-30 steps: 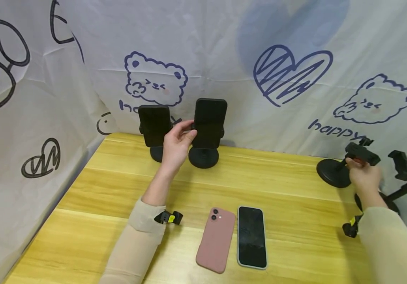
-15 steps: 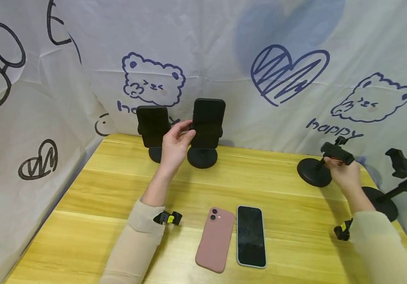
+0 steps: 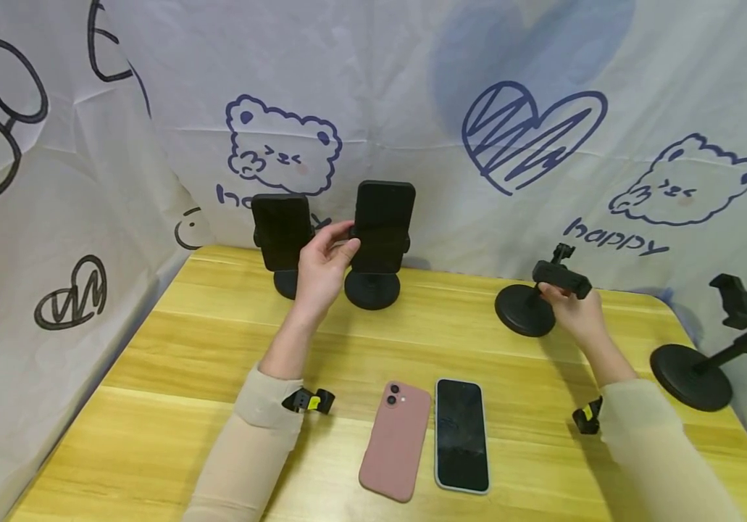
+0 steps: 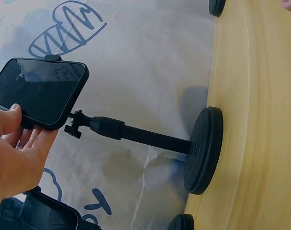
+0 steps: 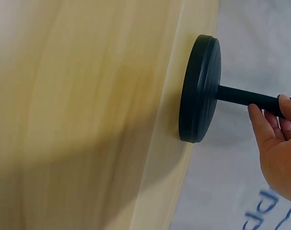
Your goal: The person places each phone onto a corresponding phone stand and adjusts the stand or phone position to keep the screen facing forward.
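My left hand (image 3: pixel 322 275) pinches the side edge of a black phone (image 3: pixel 382 225) held upright in a phone stand, thumb in front and fingers behind. That stand's round base (image 4: pixel 205 148) and pole show in the left wrist view. Another black phone (image 3: pixel 280 232) stands in its own holder just left of it, partly behind my hand. At the back right, my right hand (image 3: pixel 578 312) grips the pole of a phone stand whose clamp (image 3: pixel 562 279) has no phone in it. In the right wrist view, fingers and thumb wrap the pole (image 5: pixel 241 96), the disc base (image 5: pixel 200 91) right at the tabletop.
A pink phone (image 3: pixel 395 442) lies camera side up on the wooden table (image 3: pixel 151 406), beside a light-rimmed phone (image 3: pixel 461 435) lying screen up. Another black phone stand (image 3: pixel 693 377) with a bent neck is at the right edge. A printed cloth (image 3: pixel 412 130) hangs behind the table.
My right hand has carried the phone stand left along the back of the table, away from the stand at the right edge. My left hand has stayed at the phone.
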